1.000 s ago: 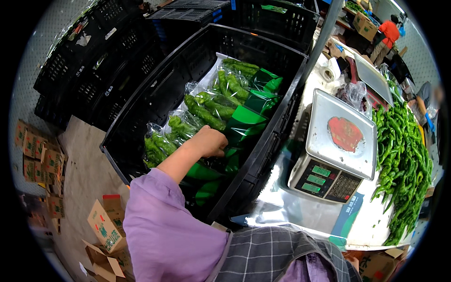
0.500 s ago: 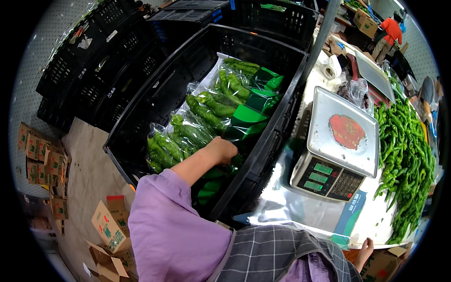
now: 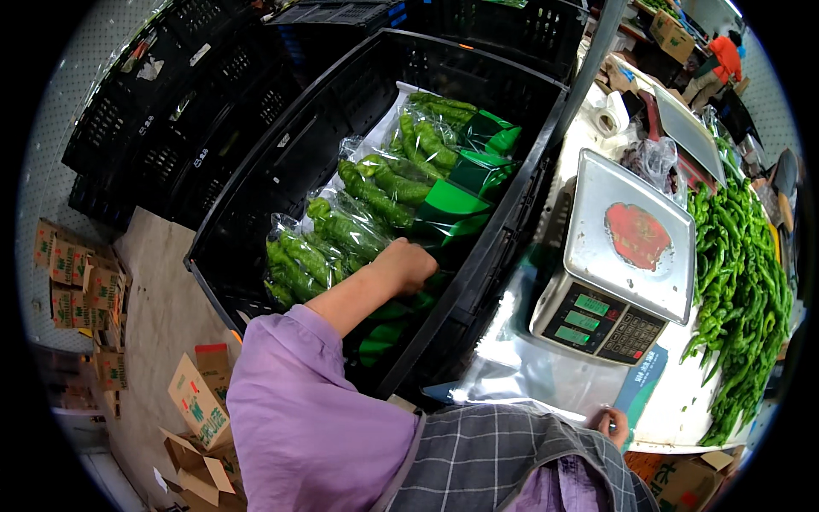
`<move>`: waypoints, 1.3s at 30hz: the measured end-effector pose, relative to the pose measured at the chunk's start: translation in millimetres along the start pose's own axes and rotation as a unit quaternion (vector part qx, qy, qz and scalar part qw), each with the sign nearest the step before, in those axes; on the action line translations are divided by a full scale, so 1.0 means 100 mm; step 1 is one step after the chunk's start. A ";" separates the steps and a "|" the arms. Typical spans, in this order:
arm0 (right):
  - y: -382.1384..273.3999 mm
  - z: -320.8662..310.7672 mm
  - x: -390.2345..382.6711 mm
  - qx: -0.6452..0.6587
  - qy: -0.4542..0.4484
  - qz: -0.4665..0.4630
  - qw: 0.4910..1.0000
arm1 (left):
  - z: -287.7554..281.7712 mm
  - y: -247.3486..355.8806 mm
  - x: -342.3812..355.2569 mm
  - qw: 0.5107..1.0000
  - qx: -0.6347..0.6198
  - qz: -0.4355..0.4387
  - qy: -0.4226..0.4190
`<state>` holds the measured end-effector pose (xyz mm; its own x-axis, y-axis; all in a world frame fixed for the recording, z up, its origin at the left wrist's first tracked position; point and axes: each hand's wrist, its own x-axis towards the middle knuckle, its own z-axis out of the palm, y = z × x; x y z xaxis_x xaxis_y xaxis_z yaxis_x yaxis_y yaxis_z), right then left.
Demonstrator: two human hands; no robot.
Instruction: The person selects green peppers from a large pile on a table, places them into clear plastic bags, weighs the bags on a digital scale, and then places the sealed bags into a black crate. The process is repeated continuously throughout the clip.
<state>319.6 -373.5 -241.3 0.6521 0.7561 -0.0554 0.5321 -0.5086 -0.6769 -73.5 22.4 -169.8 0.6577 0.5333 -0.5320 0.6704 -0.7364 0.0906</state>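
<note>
Inside a black plastic crate (image 3: 281,162), my left hand (image 3: 406,266) is curled over a clear bag of green peppers (image 3: 345,235). Its fingertips reach down to the bag's green end and are partly hidden. Several more pepper bags (image 3: 426,141) lie in a row, green ends toward the crate's right wall. My right hand (image 3: 612,425), fingers bent in, is at the near table edge, against a stack of flat clear plastic bags (image 3: 520,375) with dark green ends. What those fingers hold, if anything, cannot be made out.
A digital scale (image 3: 623,256) stands on the white table, with a heap of loose green peppers (image 3: 742,299) to its right. Black crates (image 3: 188,111) are stacked at the far left. Cardboard boxes (image 3: 200,401) sit on the floor. A person in orange (image 3: 725,60) is far off.
My right hand has moved left and up along the table edge to the flat plastic bags, its fingers now bent. My left hand stays at the same pepper bag, shifted slightly.
</note>
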 end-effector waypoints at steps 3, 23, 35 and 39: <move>-0.07 0.11 -0.05 -0.038 0.022 -0.090 0.995 | 0.03 -0.02 -0.01 0.998 0.013 0.033 0.059; -0.24 0.16 -0.04 0.109 0.024 0.082 0.990 | -0.22 -0.08 -0.16 0.995 0.015 -0.070 -0.073; 0.09 0.20 -0.04 0.034 0.057 0.003 0.998 | -0.04 -0.08 -0.08 0.990 0.099 -0.067 -0.079; 0.11 0.21 -0.03 0.022 0.058 0.005 0.998 | -0.25 -0.11 -0.21 0.997 0.028 -0.032 -0.065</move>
<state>312.1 -373.3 -263.7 0.7162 0.6976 0.0209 0.5032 -0.4954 -0.7081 -85.9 29.6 -138.8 0.5619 0.5240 -0.6400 0.6869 -0.7267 0.0081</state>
